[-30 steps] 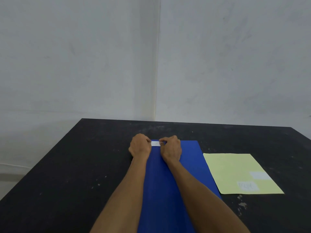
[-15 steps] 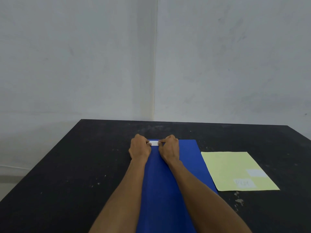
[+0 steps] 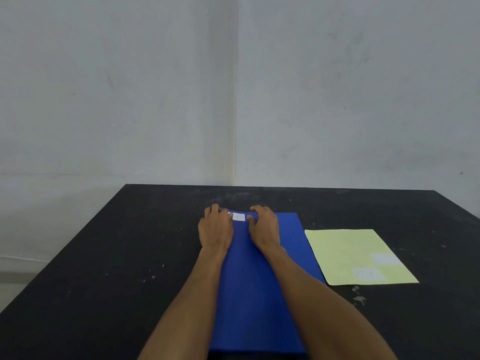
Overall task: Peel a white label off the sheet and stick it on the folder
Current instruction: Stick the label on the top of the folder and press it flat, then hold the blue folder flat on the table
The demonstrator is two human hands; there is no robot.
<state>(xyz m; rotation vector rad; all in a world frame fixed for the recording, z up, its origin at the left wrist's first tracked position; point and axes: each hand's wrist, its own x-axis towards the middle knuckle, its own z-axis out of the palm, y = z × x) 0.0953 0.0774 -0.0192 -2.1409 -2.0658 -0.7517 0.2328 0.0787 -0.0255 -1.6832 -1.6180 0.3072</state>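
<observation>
White label (image 3: pixel 238 216) is being pressed at blue folder's (image 3: pixel 255 294) far edge | left hand (image 3: pixel 215 229), right hand (image 3: pixel 263 228) curled, flanking it, thumbs touching its ends | black table (image 3: pixel 104 268) lying open leftward.

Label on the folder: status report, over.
Left hand and right hand pressing label ends. Label flat on blue folder, far edge. Nothing in the way.

Bench (image 3: pixel 104 255): black matte top, filling the lower half of the frame, far edge running straight across mid-frame. Surface carries scattered pale specks, plus a cluster of whitish smudges (image 3: pixel 359 297) at lower right. Walls (image 3: pixel 117 87): plain grey-white, two planes meeting in a vertical corner seam (image 3: pixel 235 100) just left of centre, slightly yellowed along its length. Faint dark scuff marks (image 3: pixel 358 45) on the right wall, upper right of frame.
</observation>
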